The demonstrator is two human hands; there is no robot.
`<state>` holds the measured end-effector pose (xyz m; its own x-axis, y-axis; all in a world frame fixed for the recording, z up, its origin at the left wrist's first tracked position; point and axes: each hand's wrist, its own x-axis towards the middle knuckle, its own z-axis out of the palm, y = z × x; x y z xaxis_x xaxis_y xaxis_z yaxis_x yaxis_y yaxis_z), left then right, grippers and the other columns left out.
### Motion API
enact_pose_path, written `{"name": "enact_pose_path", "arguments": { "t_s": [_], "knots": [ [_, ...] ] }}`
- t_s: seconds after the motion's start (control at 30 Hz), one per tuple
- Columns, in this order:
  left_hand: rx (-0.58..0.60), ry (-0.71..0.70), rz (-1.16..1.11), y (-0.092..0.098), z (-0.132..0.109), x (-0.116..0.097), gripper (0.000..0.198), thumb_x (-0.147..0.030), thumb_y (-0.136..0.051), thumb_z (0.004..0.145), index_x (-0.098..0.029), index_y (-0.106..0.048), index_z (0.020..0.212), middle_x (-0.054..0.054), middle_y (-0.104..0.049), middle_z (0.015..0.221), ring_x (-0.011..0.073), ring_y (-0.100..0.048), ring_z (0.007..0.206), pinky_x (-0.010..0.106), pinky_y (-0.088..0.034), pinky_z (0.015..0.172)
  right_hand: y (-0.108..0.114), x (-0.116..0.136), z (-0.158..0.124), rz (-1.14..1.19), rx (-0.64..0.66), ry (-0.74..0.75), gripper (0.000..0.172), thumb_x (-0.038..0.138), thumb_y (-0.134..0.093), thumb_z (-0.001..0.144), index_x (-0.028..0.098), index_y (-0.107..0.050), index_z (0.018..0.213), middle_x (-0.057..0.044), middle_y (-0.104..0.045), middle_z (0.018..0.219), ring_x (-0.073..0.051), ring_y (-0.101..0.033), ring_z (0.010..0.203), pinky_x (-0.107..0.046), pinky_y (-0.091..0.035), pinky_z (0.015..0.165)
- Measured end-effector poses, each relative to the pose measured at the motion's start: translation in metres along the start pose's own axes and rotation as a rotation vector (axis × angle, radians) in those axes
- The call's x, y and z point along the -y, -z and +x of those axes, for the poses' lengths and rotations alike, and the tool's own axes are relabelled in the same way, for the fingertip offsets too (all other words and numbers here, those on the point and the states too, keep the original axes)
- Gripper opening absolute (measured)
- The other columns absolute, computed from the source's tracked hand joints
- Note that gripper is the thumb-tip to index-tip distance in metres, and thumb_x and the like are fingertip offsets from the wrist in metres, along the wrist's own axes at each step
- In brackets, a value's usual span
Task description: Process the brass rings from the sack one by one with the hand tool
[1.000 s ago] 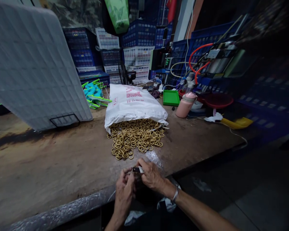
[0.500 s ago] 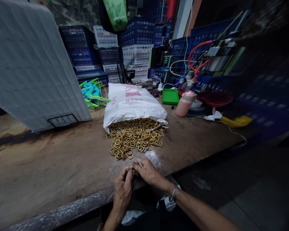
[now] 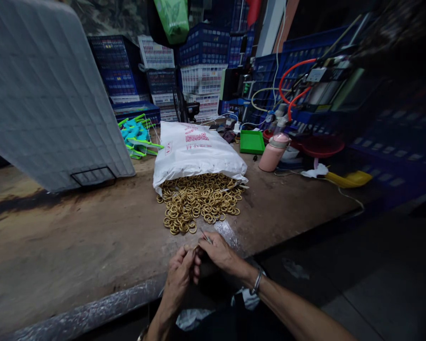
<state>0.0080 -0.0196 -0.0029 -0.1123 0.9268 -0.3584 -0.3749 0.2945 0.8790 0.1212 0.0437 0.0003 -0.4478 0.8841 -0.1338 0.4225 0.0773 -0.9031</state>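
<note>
Just over the table's front edge, my left hand (image 3: pixel 180 271) pinches a brass-coloured ring (image 3: pixel 196 247) between thumb and fingers. My right hand (image 3: pixel 220 255), with a metal bracelet at its wrist, closes on a thin pointed metal tool (image 3: pixel 207 238) whose tip points up and left. Its fingertips meet the left hand's at the ring; how the lower end of the tool lies is hidden. Beyond both hands a heap of brass-coloured rings (image 3: pixel 199 203) spills from the open mouth of a white sack (image 3: pixel 199 151) with red print.
A tall quilted grey-white panel (image 3: pixel 53 94) stands on the table (image 3: pixel 92 246) at left. Cyan and green plastic pieces (image 3: pixel 137 137) lie beside the sack. To the right are a green tray (image 3: pixel 252 142), a pink bottle (image 3: pixel 273 154) and a yellow scoop-like piece (image 3: pixel 351 179). Stacked crates (image 3: pixel 204 78) fill the back.
My left hand has turned slightly, and its lower fingers now show beneath the ring. My right hand has shifted a little to the right, still gripping the tool.
</note>
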Motion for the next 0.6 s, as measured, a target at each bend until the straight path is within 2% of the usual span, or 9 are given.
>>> {"name": "enact_pose_path", "arguments": {
  "t_s": [0.13, 0.23, 0.37, 0.6],
  "knots": [
    [-0.034, -0.036, -0.032, -0.002, 0.0, 0.0, 0.036, -0.048, -0.064, 0.06, -0.016, -0.049, 0.069, -0.003, -0.055, 0.056, 0.0057, -0.043, 0.038, 0.017, -0.035, 0.034, 0.005, 0.001, -0.002, -0.218, -0.026, 0.064, 0.02, 0.022, -0.039, 0.078, 0.016, -0.051, 0.064, 0.002, -0.052, 0.057, -0.009, -0.044, 0.054, -0.018, -0.029, 0.051],
    [-0.037, -0.061, -0.031, -0.002, 0.001, 0.001, 0.036, -0.048, -0.065, 0.06, -0.016, -0.05, 0.07, -0.003, -0.056, 0.058, 0.0069, -0.046, 0.042, 0.018, -0.038, 0.036, 0.006, 0.001, -0.007, -0.368, 0.036, 0.142, 0.014, 0.018, -0.04, 0.075, 0.017, -0.054, 0.072, 0.001, -0.057, 0.062, -0.01, -0.048, 0.058, -0.019, -0.029, 0.053],
    [-0.046, -0.094, 0.026, -0.001, 0.003, 0.002, 0.032, -0.047, -0.062, 0.064, -0.016, -0.051, 0.069, -0.004, -0.053, 0.056, 0.0076, -0.047, 0.043, 0.017, -0.038, 0.037, 0.004, -0.002, -0.01, -0.529, 0.066, 0.167, 0.019, 0.015, -0.04, 0.071, 0.018, -0.056, 0.08, -0.001, -0.06, 0.066, -0.011, -0.051, 0.06, -0.02, -0.028, 0.053],
    [-0.072, -0.107, 0.083, -0.001, 0.0, -0.001, 0.036, -0.05, -0.062, 0.062, -0.017, -0.052, 0.071, -0.005, -0.053, 0.049, 0.008, -0.046, 0.04, 0.018, -0.039, 0.04, 0.006, -0.001, -0.009, -0.622, 0.135, 0.197, 0.026, 0.014, -0.039, 0.069, 0.02, -0.056, 0.088, -0.001, -0.062, 0.071, -0.013, -0.052, 0.061, -0.022, -0.028, 0.055]
  ]
}}
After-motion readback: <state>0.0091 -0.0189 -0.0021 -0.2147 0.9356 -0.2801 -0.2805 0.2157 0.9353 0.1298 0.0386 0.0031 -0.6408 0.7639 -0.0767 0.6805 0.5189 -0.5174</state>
